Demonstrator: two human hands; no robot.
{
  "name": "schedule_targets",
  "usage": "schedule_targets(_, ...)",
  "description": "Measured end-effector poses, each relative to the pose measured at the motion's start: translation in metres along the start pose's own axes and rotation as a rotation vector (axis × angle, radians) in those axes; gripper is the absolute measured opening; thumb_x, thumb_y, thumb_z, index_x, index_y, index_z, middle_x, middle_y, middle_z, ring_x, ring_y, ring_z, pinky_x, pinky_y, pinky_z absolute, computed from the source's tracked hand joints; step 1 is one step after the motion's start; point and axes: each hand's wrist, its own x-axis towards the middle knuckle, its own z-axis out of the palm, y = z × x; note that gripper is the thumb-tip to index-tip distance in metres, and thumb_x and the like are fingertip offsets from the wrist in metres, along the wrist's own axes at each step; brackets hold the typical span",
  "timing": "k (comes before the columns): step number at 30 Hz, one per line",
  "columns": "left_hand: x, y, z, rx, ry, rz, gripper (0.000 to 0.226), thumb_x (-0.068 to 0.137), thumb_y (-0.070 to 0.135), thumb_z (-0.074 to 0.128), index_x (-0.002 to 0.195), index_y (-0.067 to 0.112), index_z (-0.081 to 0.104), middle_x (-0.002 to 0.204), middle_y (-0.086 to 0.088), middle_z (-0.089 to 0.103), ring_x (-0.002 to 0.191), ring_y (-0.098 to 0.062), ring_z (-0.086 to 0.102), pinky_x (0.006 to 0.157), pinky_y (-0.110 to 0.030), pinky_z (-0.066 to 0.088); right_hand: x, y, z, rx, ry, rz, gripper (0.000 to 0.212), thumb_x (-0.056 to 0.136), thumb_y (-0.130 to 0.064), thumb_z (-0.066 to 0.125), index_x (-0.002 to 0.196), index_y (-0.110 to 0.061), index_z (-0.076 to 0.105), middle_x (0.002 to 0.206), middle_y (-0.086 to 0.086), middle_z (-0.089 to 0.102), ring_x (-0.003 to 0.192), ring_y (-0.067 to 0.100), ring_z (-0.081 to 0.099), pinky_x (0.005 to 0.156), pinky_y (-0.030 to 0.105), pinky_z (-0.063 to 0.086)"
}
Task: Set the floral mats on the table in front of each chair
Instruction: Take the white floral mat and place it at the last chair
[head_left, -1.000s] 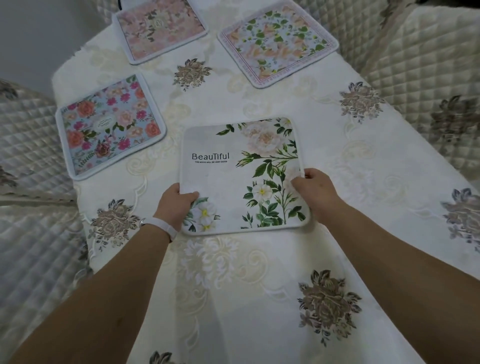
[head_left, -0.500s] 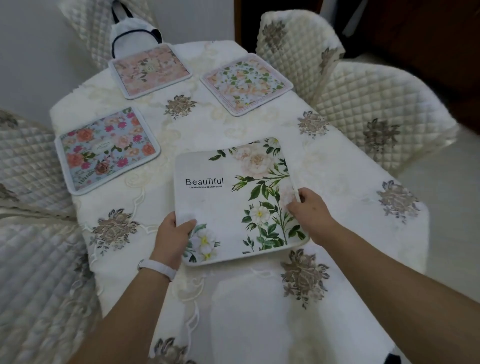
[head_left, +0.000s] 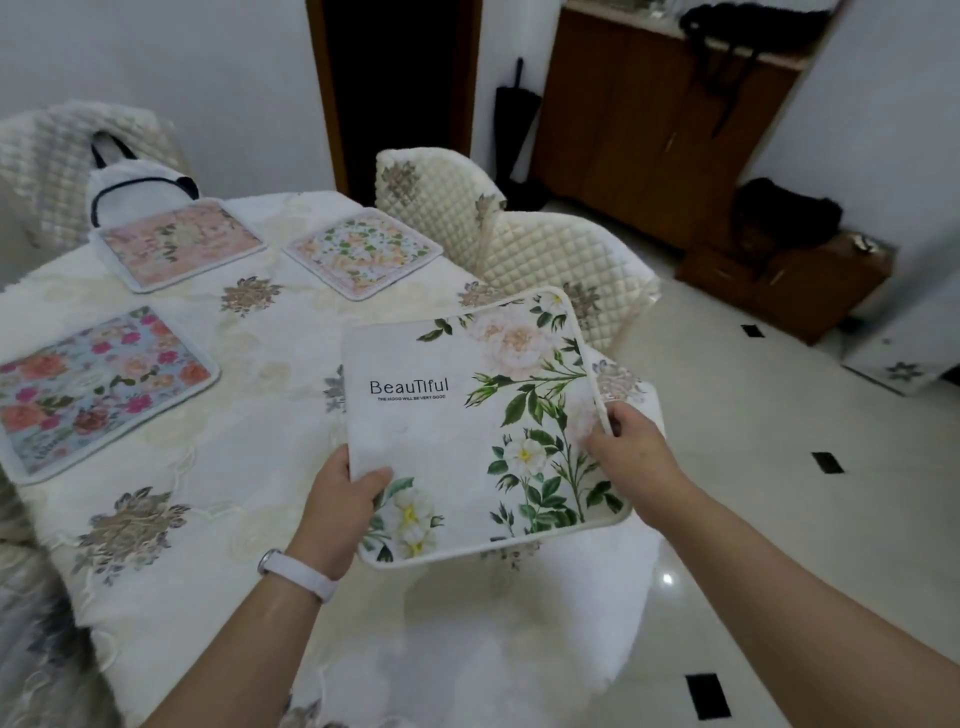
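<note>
Holding the white mat (head_left: 467, 436), left hand (head_left: 340, 512) and right hand (head_left: 631, 449) pinched opposite edges; squaring it before the near chair (head_left: 561, 270) seemed advisable

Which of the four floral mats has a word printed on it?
The white mat held in both hands; it reads "Beautiful". The three other mats lying on the table show only flowers.

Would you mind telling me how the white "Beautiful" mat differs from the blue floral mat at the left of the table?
The white mat is gripped at its edges by the left hand and right hand, out toward the table's right edge; the blue mat lies flat and untouched. The white mat has printed words and sparse green stems; the blue mat is packed with pink and orange blooms. Both are rounded squares with pale trim.
</note>
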Motion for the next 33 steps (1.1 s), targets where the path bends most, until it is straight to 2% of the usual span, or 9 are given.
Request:
schedule_targets(3,-0.009,0.005,0.037,-0.034,-0.091,-0.032,0.020,0.089,-0.001,0.061,0.106,0.010,0.065,0.101,-0.015,0.074,0.089,-0.034,0.072,0.077,-0.046,0.058,-0.018,0.018,-0.038,0.008,0.064,0.021,0.008,0.088,-0.018,0.059,0.092,-0.022,0.063,0.088,0.008,0.073,0.078,0.032,0.072,0.072,0.054,0.061)
schedule_targets(7,-0.025,0.011,0.083,-0.003,-0.177,-0.043,0.021,0.089,0.001,0.062,0.108,0.009,0.065,0.098,-0.014,0.076,0.085,-0.033,0.074,0.075,-0.047,0.060,-0.032,0.047,-0.082,0.055,0.138,0.072,0.009,0.089,-0.016,0.059,0.093,-0.023,0.063,0.087,0.004,0.074,0.071,0.022,0.072,0.060,0.040,0.060)
schedule_targets(12,-0.033,0.021,0.150,0.116,-0.209,0.005,0.017,0.088,0.000,0.063,0.102,0.010,0.064,0.095,-0.013,0.075,0.085,-0.031,0.073,0.073,-0.042,0.060,-0.032,0.084,-0.133,0.133,0.199,0.089,0.008,0.089,-0.015,0.061,0.092,-0.023,0.063,0.086,0.004,0.073,0.074,0.022,0.072,0.066,0.043,0.060)
schedule_targets(17,-0.041,0.030,0.255,0.206,-0.275,0.052,0.015,0.086,0.003,0.066,0.098,0.013,0.065,0.090,-0.008,0.076,0.081,-0.026,0.074,0.064,-0.034,0.057,-0.019,0.131,-0.218,0.200,0.288,0.109,0.006,0.091,-0.021,0.059,0.092,-0.025,0.063,0.086,0.001,0.072,0.077,0.021,0.070,0.068,0.040,0.058)
schedule_targets(20,-0.051,0.032,0.332,0.210,-0.328,0.037,0.016,0.087,0.000,0.064,0.097,0.011,0.064,0.087,-0.008,0.077,0.075,-0.025,0.075,0.058,-0.032,0.057,-0.012,0.169,-0.282,0.229,0.346,0.131,0.006,0.091,-0.021,0.060,0.092,-0.026,0.062,0.086,0.000,0.072,0.076,0.019,0.069,0.063,0.034,0.055)
schedule_targets(22,-0.061,0.033,0.380,0.204,-0.362,0.046,0.017,0.087,-0.002,0.063,0.098,0.011,0.065,0.087,-0.007,0.077,0.073,-0.023,0.075,0.055,-0.028,0.057,-0.007,0.193,-0.321,0.266,0.383,0.151,0.007,0.089,-0.019,0.060,0.091,-0.026,0.062,0.085,-0.001,0.072,0.075,0.020,0.070,0.064,0.036,0.057)
schedule_targets(24,-0.069,0.032,0.421,0.219,-0.390,0.067,0.020,0.087,-0.001,0.063,0.102,0.011,0.066,0.091,-0.006,0.077,0.078,-0.025,0.075,0.060,-0.031,0.058,-0.005,0.215,-0.355,0.283,0.409,0.168,0.006,0.089,-0.020,0.060,0.090,-0.025,0.063,0.084,-0.001,0.073,0.073,0.020,0.071,0.066,0.038,0.058)
schedule_targets(29,-0.088,0.030,0.508,0.224,-0.435,0.106,0.022,0.086,0.000,0.065,0.101,0.016,0.069,0.093,-0.005,0.078,0.084,-0.028,0.074,0.075,-0.043,0.059,-0.001,0.257,-0.427,0.320,0.486,0.195,0.008,0.086,-0.018,0.060,0.089,-0.025,0.063,0.078,-0.003,0.074,0.058,0.010,0.071,0.050,0.024,0.051)
schedule_targets(33,-0.091,0.032,0.559,0.220,-0.457,0.109,0.021,0.086,0.001,0.065,0.098,0.018,0.069,0.090,-0.002,0.079,0.082,-0.026,0.075,0.078,-0.046,0.059,0.007,0.276,-0.466,0.369,0.515,0.206,0.010,0.086,-0.015,0.060,0.088,-0.024,0.064,0.075,-0.002,0.075,0.059,0.014,0.072,0.051,0.030,0.056)
